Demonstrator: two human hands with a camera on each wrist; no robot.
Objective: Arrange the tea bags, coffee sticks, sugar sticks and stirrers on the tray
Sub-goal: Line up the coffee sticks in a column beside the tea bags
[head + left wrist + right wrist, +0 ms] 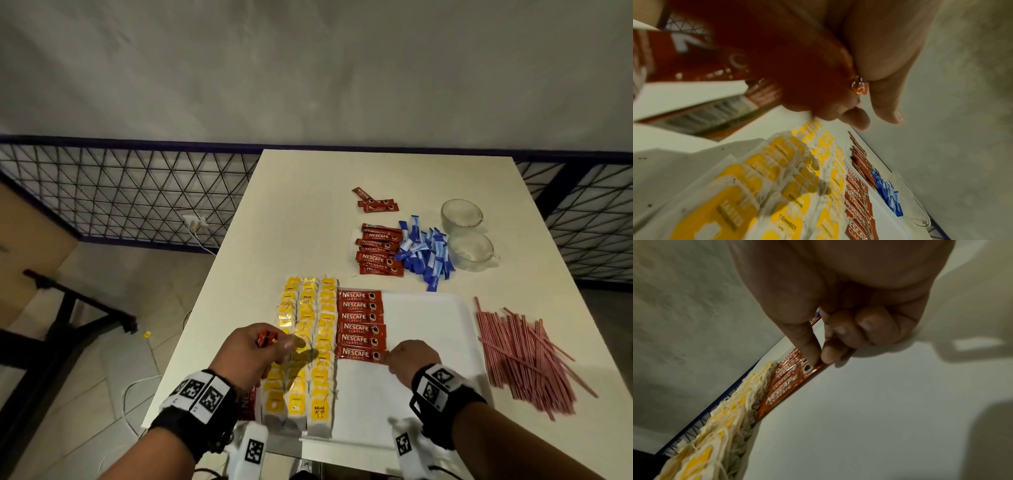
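A white tray (pixel 428 329) lies at the table's near edge. Rows of yellow tea bags (pixel 308 346) fill its left side. Beside them runs a column of red coffee sticks (pixel 361 323). My right hand (pixel 407 356) pinches the right end of the nearest coffee stick (pixel 359 353) on the tray; the right wrist view shows thumb and fingertip (pixel 828 355) on that coffee stick (pixel 789 386). My left hand (pixel 253 349) hovers above the tea bags and grips a bunch of coffee sticks (pixel 266 339), seen close up as the held coffee sticks (pixel 694 55).
Beyond the tray lie more coffee sticks (pixel 378 253), a pile of blue sugar sticks (pixel 423 255) and two glass cups (pixel 469 240). Red-striped stirrers (pixel 527 356) are heaped right of the tray. The table's left edge drops to the floor beside my left wrist.
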